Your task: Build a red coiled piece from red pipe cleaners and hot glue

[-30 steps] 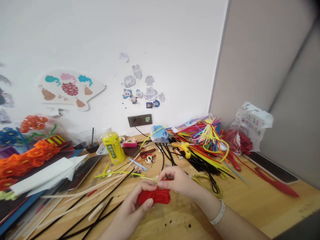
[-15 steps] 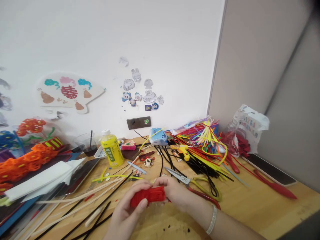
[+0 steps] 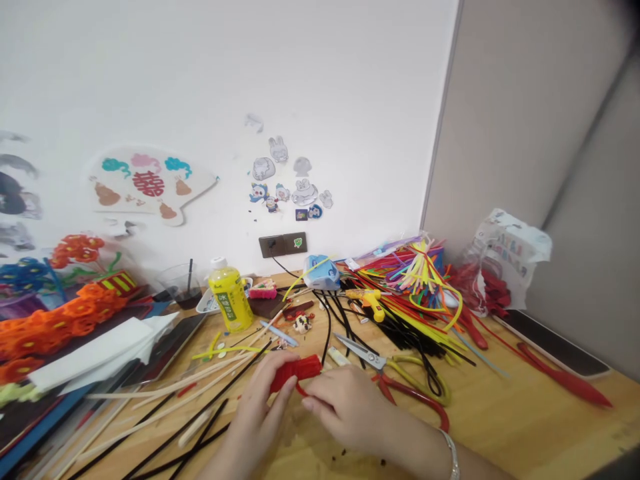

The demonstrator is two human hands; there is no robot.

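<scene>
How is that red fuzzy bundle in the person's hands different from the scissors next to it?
The red pipe-cleaner bundle looks soft and fuzzy, while the scissors have hard, shiny metal blades. The bundle is short and stubby; the scissors are long and slim, with looped handles. The bundle is gripped by the left hand, with the right hand against it, while the scissors lie untouched on the wooden table. Both show some red.

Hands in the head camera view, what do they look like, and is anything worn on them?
The left hand and right hand are bare, without gloves, and no sleeves show on the forearms. A thin silver bracelet circles the right wrist.
</scene>
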